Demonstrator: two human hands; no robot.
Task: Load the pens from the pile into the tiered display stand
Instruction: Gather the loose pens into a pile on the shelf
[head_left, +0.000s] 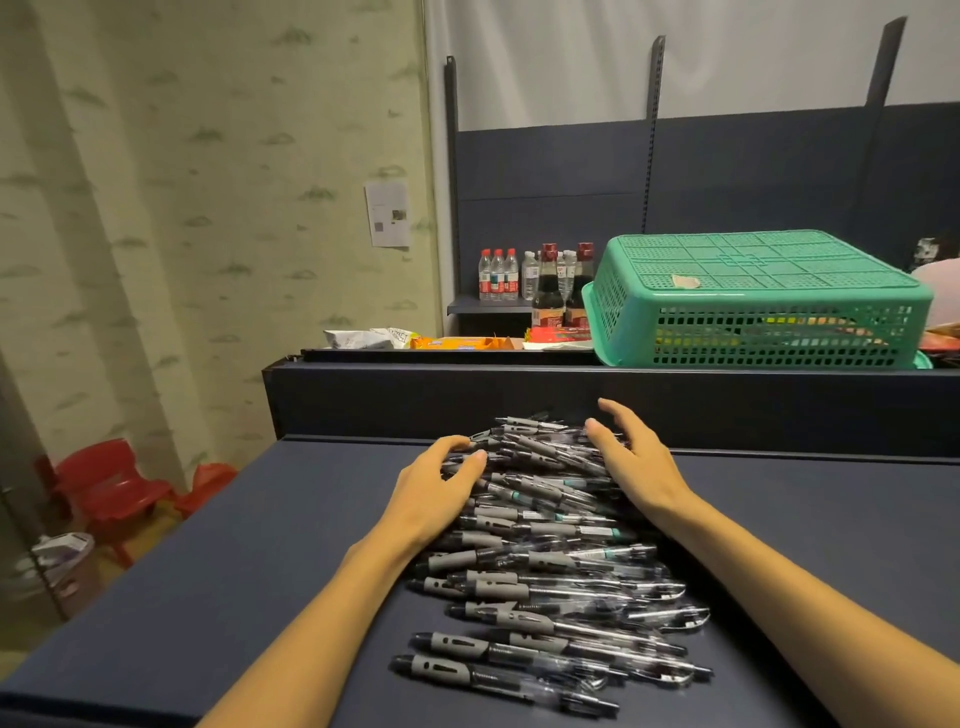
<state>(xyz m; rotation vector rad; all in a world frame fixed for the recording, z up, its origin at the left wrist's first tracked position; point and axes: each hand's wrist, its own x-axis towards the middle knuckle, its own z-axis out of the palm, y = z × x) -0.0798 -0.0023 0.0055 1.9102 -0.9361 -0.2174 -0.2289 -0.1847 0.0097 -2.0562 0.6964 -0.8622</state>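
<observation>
Pens (550, 561): clear barrels, grey ribbed grips, heaped mid-table (260, 545) against dark raised ledge (467, 400). Bare matte surface either side. Left hand (441, 493), right hand (631, 457): fingers loosely spread, resting on pile's far end, gripping nothing. Green perforated basket (753, 301) upturned beyond ledge.

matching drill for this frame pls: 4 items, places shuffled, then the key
Items:
1. pen pile
2. green basket
3. red chairs
4. paper sheet

Places:
A. on the floor, lower left
B. upside down on the raised ledge behind the counter
C. stuck on the wallpapered wall
D. on the dark counter, between both hands

Pairs: 1-D, 2-B, 3-A, 4-C

The left hand and right hand rest on the far end of the pile.
</observation>
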